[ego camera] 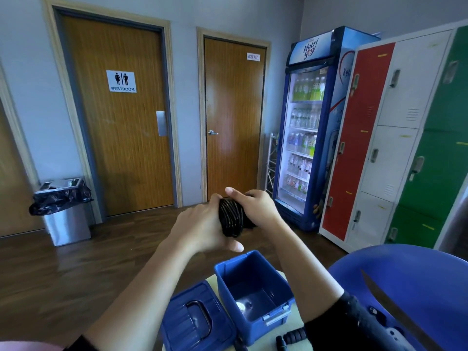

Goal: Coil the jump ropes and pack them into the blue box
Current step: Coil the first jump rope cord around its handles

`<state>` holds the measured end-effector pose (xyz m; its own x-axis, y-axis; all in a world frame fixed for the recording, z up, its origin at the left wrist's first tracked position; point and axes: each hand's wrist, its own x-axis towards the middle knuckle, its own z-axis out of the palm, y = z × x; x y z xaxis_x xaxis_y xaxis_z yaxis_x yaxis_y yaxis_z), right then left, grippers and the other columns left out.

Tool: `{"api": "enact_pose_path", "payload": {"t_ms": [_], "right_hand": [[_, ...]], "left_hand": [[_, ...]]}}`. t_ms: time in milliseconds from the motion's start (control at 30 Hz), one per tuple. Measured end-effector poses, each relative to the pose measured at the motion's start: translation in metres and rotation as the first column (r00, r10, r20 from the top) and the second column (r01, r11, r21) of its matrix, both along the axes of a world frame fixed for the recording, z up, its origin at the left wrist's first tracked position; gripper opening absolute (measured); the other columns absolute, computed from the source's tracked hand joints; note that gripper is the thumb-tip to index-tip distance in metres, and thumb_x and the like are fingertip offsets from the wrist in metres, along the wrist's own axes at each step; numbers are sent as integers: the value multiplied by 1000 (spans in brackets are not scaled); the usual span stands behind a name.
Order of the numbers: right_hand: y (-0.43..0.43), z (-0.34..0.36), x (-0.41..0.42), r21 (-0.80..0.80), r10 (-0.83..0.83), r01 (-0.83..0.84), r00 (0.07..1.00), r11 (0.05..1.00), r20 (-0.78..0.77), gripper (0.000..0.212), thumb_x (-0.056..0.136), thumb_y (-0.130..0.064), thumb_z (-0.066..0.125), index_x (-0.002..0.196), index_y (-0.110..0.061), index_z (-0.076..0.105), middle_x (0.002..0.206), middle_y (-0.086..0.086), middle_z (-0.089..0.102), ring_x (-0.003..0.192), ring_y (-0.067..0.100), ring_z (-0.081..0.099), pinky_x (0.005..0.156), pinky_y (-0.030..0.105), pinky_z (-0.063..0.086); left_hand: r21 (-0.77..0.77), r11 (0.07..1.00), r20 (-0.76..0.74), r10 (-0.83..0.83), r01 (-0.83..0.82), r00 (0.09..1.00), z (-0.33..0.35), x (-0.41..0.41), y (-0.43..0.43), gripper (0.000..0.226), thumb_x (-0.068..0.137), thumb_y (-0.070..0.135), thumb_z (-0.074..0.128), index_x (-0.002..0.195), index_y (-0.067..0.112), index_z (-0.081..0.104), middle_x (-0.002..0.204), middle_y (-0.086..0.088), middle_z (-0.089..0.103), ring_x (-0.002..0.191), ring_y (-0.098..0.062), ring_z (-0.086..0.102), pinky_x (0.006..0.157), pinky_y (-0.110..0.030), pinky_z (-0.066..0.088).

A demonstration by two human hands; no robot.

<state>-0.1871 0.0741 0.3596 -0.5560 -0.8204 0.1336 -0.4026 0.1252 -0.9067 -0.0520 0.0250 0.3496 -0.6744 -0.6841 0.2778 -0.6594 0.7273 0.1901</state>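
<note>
Both hands, left hand (202,226) and right hand (260,207), grip a coiled black jump rope (231,217) above the open blue box (253,287); lowering it in seems next.

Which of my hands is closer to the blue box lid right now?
Left. The left hand grips the coiled rope up above the lid; the right hand holds the coil's other side, farther right.

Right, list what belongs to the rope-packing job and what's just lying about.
Job: coiled black jump rope in left hand and right hand; open blue plastic box; blue lid with handle; black ribbed handles.
Lying about: steel bin with black liner; blue drinks fridge; red, white and green lockers.
</note>
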Motion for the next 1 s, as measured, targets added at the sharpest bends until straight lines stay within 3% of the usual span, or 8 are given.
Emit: {"api": "enact_pose_path", "payload": {"t_ms": [100,300,400,500,600,767,900,1000], "right_hand": [[-1,-13,1,-268,-67,79,996,960,55,46,75,-55,72,61,-15,55,55,-5,53,49,8,52,39,14,37],[3,-23,-8,-279,-106,109,994,954,25,38,86,-47,62,78,-10,66,67,-2,64,62,10,60,51,17,41],[7,-30,-10,-367,-142,162,987,916,80,38,91,-46,57,83,-9,63,65,-3,58,57,4,51,48,12,36],[6,-30,-5,-470,-161,187,982,863,95,33,95,-39,53,88,-8,59,61,-5,50,48,-3,44,49,10,36],[4,-32,2,-520,-167,164,985,838,42,29,97,-34,50,95,-6,57,59,-6,45,47,-2,42,51,10,36],[0,-31,-2,-449,-62,132,984,884,167,27,100,-32,44,108,-8,53,79,-1,55,62,3,51,47,7,39],[2,-26,-6,-361,12,84,967,929,256,29,99,-39,43,111,-14,50,93,0,57,79,8,54,57,17,43],[4,-27,-10,-320,-77,109,991,941,111,37,98,-45,43,98,-10,55,75,0,55,69,11,50,61,23,39]], "left_hand": [[97,993,-22,-61,63,998,0,0,-4,105,54,57,84,134,20,27,110,1,62,81,-15,55,63,-24,40],[463,835,-376,-119,297,919,2,14,-23,71,62,59,75,124,34,51,116,8,63,103,-8,60,86,-28,48],[551,733,-668,100,399,738,-3,22,-34,40,70,48,69,106,30,70,102,5,70,102,-11,62,91,-31,46],[643,596,-753,377,481,540,-7,11,-30,24,90,35,60,96,14,71,91,-9,71,88,-24,67,79,-38,52],[634,666,-765,466,394,444,-8,-2,-30,34,85,49,61,88,16,66,87,-8,67,91,-25,64,90,-42,50],[295,930,-885,179,220,431,-7,0,-27,33,88,47,59,80,15,66,76,2,63,82,-15,60,71,-25,45],[291,915,-896,158,279,416,-12,2,-30,49,81,62,54,88,15,67,84,-1,66,90,-19,63,84,-37,49],[502,800,-777,252,328,576,-9,3,-40,77,64,85,53,100,18,67,105,-8,67,107,-26,61,100,-50,46]]}}
